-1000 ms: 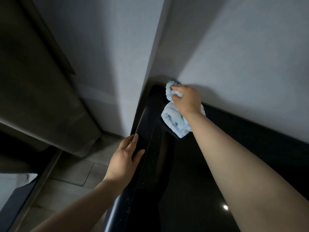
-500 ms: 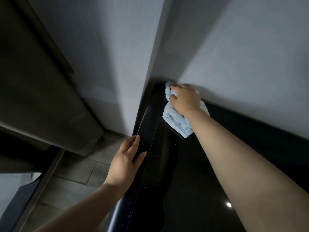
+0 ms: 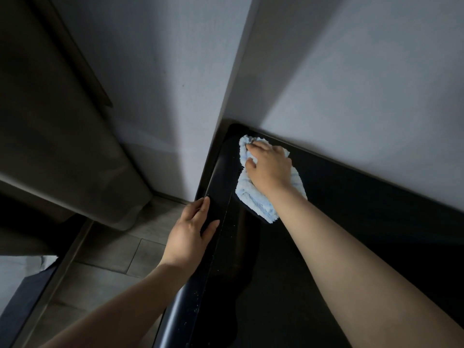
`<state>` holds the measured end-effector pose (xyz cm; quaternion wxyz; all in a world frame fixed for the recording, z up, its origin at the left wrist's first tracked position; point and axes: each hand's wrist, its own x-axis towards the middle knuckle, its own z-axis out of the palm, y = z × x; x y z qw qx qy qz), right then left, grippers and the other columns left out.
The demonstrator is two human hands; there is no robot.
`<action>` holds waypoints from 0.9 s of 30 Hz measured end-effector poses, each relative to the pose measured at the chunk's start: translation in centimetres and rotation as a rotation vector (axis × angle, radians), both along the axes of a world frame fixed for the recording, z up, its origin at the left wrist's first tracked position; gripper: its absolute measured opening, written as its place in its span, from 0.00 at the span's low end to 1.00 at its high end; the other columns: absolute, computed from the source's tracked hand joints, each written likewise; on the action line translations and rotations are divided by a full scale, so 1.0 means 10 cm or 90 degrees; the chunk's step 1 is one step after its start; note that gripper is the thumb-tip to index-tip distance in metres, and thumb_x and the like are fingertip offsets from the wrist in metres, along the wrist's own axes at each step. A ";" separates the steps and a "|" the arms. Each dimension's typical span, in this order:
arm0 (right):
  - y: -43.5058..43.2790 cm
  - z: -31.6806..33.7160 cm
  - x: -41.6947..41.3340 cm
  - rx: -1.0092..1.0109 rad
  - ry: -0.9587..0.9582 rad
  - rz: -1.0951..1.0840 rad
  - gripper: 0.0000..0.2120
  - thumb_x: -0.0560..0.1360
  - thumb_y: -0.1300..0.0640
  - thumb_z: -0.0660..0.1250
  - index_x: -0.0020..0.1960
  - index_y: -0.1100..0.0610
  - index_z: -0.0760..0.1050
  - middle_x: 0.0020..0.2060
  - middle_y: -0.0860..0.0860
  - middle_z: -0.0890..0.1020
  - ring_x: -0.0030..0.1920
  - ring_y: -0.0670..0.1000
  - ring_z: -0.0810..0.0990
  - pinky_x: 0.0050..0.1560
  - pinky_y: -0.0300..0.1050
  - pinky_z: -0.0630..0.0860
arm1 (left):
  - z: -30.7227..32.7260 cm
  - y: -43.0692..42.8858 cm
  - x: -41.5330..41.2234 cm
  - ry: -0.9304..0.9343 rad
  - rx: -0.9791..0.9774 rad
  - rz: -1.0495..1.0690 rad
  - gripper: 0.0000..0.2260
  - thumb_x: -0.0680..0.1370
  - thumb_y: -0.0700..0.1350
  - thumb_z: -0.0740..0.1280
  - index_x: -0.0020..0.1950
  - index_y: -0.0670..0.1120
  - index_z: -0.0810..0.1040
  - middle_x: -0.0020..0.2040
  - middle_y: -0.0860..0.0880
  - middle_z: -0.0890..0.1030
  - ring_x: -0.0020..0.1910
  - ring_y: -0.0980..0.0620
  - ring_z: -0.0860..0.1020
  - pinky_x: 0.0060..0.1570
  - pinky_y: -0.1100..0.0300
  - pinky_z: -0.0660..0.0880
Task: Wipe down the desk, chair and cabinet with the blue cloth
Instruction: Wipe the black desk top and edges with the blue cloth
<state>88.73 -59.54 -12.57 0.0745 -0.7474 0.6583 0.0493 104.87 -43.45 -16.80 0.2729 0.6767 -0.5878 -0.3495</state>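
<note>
The right hand (image 3: 270,169) has drawn the blue cloth (image 3: 253,204) slightly back from the black surface's (image 3: 351,209) far corner.

Fluffy terry blue cloth (image 3: 253,201) on a glossy, smooth black top (image 3: 376,237); matt painted wall (image 3: 351,84), matt grey floor tiles (image 3: 113,249)

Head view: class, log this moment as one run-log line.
right hand: grips blue cloth on glossy black top, by wall | left hand: rests flat on rounded edge
</note>
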 end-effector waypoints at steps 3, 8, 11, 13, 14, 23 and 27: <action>0.12 0.00 0.03 0.009 -0.006 -0.006 0.21 0.80 0.49 0.56 0.73 0.45 0.66 0.72 0.42 0.67 0.69 0.56 0.66 0.60 0.56 0.70 | 0.02 0.00 0.00 0.003 0.006 -0.001 0.24 0.78 0.48 0.66 0.73 0.44 0.68 0.70 0.48 0.69 0.67 0.52 0.71 0.62 0.70 0.62; 0.28 0.01 0.06 0.009 -0.005 -0.009 0.21 0.81 0.49 0.56 0.74 0.46 0.65 0.72 0.42 0.67 0.69 0.56 0.65 0.60 0.57 0.70 | 0.04 -0.01 0.00 0.000 0.008 -0.005 0.24 0.78 0.48 0.66 0.73 0.44 0.67 0.71 0.48 0.69 0.68 0.51 0.71 0.61 0.69 0.63; 0.38 0.03 0.08 0.014 -0.008 -0.012 0.21 0.81 0.49 0.56 0.74 0.46 0.65 0.73 0.42 0.66 0.70 0.56 0.64 0.61 0.57 0.70 | 0.05 -0.01 0.01 0.006 0.011 -0.006 0.24 0.79 0.48 0.65 0.73 0.44 0.67 0.71 0.49 0.68 0.67 0.52 0.71 0.60 0.71 0.62; 0.44 0.04 0.09 0.019 -0.007 -0.012 0.21 0.81 0.49 0.56 0.74 0.46 0.64 0.73 0.42 0.66 0.70 0.56 0.63 0.62 0.57 0.69 | 0.07 0.00 0.01 0.009 0.016 -0.004 0.24 0.79 0.48 0.65 0.74 0.44 0.67 0.71 0.49 0.68 0.67 0.52 0.71 0.59 0.72 0.61; 0.48 0.04 0.10 0.021 -0.005 -0.012 0.21 0.81 0.49 0.56 0.74 0.46 0.64 0.73 0.42 0.66 0.70 0.55 0.63 0.62 0.57 0.69 | 0.08 -0.01 0.02 0.014 0.019 -0.002 0.24 0.79 0.48 0.65 0.74 0.44 0.67 0.71 0.49 0.68 0.67 0.52 0.71 0.59 0.72 0.61; 0.80 0.03 0.15 0.002 -0.028 -0.016 0.21 0.80 0.50 0.59 0.72 0.48 0.68 0.71 0.43 0.69 0.68 0.55 0.65 0.61 0.59 0.70 | 0.12 0.01 0.08 0.075 0.052 -0.004 0.24 0.78 0.46 0.66 0.74 0.46 0.66 0.70 0.48 0.69 0.67 0.52 0.70 0.64 0.64 0.67; 0.97 0.03 0.19 -0.015 -0.051 -0.023 0.20 0.79 0.52 0.61 0.70 0.49 0.71 0.69 0.44 0.72 0.66 0.55 0.68 0.57 0.57 0.71 | 0.11 0.19 0.17 0.077 0.055 -0.024 0.25 0.78 0.45 0.67 0.74 0.45 0.67 0.70 0.48 0.69 0.68 0.53 0.69 0.66 0.61 0.68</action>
